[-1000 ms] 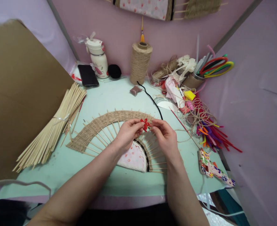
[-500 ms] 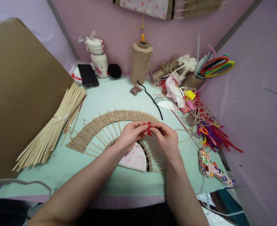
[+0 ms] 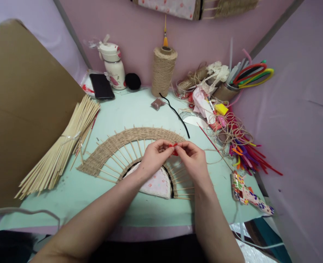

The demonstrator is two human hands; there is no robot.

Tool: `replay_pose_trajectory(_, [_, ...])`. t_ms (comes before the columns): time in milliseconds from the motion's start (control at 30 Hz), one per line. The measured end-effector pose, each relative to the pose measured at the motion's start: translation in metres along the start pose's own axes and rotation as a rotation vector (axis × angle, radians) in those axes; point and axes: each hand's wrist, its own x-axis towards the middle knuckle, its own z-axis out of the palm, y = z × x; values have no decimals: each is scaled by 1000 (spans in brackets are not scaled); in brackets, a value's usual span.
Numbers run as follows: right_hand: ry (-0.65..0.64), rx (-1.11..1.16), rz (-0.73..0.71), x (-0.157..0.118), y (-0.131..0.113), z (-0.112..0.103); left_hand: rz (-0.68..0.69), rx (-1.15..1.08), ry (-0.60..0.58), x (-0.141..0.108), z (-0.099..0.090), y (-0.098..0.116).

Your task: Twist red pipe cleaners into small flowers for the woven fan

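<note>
A small red looped piece (image 3: 174,149), perhaps bent pipe cleaner, is pinched between both hands; fingertips cover most of it. My left hand (image 3: 156,155) closes on its left side with thumb and index finger. From the right, my right hand (image 3: 191,157) pinches it the same way, so the fingertips nearly meet. Under the hands lies a fan-shaped weaving (image 3: 106,153) of twine over thin wooden sticks. At its inner edge is a half-round of pale pink patterned cloth (image 3: 158,186), bordered by a black band. My forearms and hands hide part of the weaving.
To the left lies a bundle of wooden sticks (image 3: 60,146) beside a cardboard sheet (image 3: 27,109). A phone (image 3: 102,87), bottle (image 3: 114,69) and twine spool (image 3: 164,71) are behind. Pipe cleaners (image 3: 249,157), tangled twine (image 3: 236,129) and a glue gun (image 3: 249,193) are at right.
The fingertips have drawn closer around the red piece, and less of it shows. My left hand has turned slightly, its thumb now higher along the piece.
</note>
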Motion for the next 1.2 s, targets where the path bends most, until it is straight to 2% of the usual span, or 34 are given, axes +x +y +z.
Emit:
replay_pose_trajectory(167, [-21, -85, -22, -1, 3, -1, 113, 123, -2, -3, 1, -6])
replay_pose_trajectory(433, [7, -357, -104, -7, -4, 2, 262, 388, 87, -8, 3, -12])
replay_pose_trajectory(500, [5, -333, -94, -7, -5, 1, 201, 285, 96, -7, 4, -11])
replay_pose_trajectory(633, [-67, -85, 25, -3, -2, -2, 5, -56, 88, -5, 8, -13])
replay_pose_trajectory(767, [-60, 24, 79, 0, 1, -4, -48, -191, 65, -2, 9, -15])
replay_pose_trajectory(867, [4, 69, 103, 1, -1, -3, -97, -263, 18, 0, 7, -13])
replay_pose_trajectory(1000, [74, 124, 153, 2, -4, -1, -104, -265, -7, 2, 4, -11])
replay_pose_trajectory(1200, [44, 106, 123, 1, -5, 0, -36, -81, 0, 2, 3, -10])
